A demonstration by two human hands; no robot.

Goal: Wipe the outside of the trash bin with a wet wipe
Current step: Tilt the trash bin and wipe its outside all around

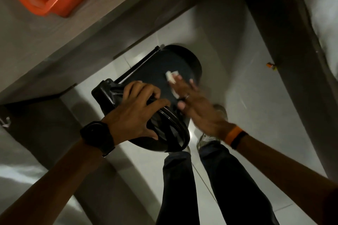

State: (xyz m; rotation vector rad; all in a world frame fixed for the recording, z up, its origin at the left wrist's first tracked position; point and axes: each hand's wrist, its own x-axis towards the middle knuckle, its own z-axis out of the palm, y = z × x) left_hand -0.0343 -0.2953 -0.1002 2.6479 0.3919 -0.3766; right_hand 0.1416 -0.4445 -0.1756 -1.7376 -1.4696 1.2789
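Note:
A black trash bin with a pedal rod along its side is tilted over the pale floor, its lid end toward me. My left hand, with a black watch on the wrist, grips the bin's rim at the lid. My right hand, blurred, with a ring and an orange wristband, lies flat on the bin's outer wall. It presses a white wet wipe against that wall with the fingers; part of the wipe is hidden under them.
A brown table edge runs diagonally above the bin, with an orange tray on it at top left. A dark table leg stands at right. My legs in dark trousers and a shoe are just below the bin.

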